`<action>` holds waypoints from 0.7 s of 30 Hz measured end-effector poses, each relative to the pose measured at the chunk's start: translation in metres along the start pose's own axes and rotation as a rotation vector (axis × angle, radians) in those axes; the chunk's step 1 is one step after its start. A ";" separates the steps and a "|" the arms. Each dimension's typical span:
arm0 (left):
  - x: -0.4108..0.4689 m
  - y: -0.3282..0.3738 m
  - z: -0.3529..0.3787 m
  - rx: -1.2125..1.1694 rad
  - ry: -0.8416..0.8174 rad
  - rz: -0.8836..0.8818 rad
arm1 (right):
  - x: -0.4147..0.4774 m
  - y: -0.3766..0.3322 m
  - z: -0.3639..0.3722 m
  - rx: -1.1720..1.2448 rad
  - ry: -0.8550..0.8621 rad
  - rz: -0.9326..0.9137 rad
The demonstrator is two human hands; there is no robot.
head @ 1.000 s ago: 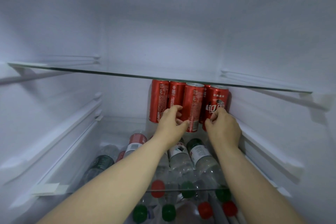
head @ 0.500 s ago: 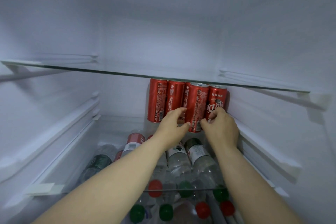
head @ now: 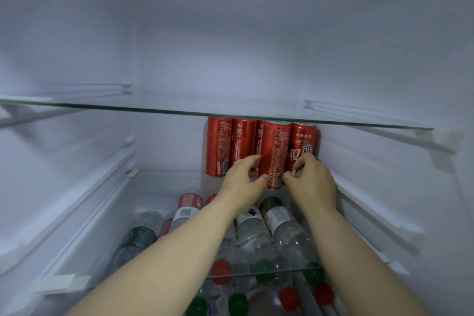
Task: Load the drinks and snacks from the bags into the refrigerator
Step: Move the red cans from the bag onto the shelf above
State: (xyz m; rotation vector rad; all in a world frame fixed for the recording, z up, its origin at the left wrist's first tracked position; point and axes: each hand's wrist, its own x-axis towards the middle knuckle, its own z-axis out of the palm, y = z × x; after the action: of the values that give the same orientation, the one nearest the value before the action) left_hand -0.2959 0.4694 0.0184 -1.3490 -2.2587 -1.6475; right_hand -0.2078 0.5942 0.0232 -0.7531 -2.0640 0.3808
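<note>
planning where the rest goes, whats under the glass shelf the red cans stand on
Plastic bottles lie on their sides under the glass shelf bearing the red cans, red and green caps frontward. The forearms cover part of them, hiding the count.

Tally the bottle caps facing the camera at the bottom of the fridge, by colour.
Red caps: 3
Green caps: 4
Total: 7
</note>
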 end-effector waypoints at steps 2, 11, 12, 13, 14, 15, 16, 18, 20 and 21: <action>0.000 0.000 -0.001 0.011 -0.012 0.002 | -0.002 -0.001 -0.002 0.001 -0.010 0.008; -0.011 0.008 -0.005 0.012 -0.059 -0.028 | -0.025 0.000 -0.036 -0.052 -0.209 0.016; -0.016 0.012 -0.006 0.027 -0.067 -0.025 | -0.030 -0.001 -0.043 -0.107 -0.243 0.008; -0.022 0.016 -0.007 0.048 -0.080 -0.020 | -0.035 -0.002 -0.050 -0.163 -0.276 -0.005; -0.027 0.021 -0.009 0.079 -0.099 -0.014 | -0.039 -0.005 -0.057 -0.216 -0.313 -0.014; -0.033 0.025 -0.010 0.119 -0.124 -0.013 | -0.043 -0.008 -0.065 -0.257 -0.350 -0.022; -0.039 0.031 -0.011 0.156 -0.146 -0.012 | -0.048 -0.012 -0.075 -0.284 -0.386 -0.023; -0.051 0.039 -0.011 0.194 -0.181 -0.024 | -0.058 -0.017 -0.094 -0.307 -0.433 -0.011; -0.062 0.045 -0.011 0.186 -0.193 -0.055 | -0.069 -0.021 -0.114 -0.326 -0.442 -0.001; -0.067 0.048 -0.012 0.171 -0.187 -0.074 | -0.076 -0.024 -0.126 -0.328 -0.436 0.003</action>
State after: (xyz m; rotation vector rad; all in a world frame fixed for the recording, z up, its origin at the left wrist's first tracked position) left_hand -0.2281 0.4219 0.0277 -1.4492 -2.5143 -1.3608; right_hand -0.0804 0.5251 0.0584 -0.9286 -2.5768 0.2208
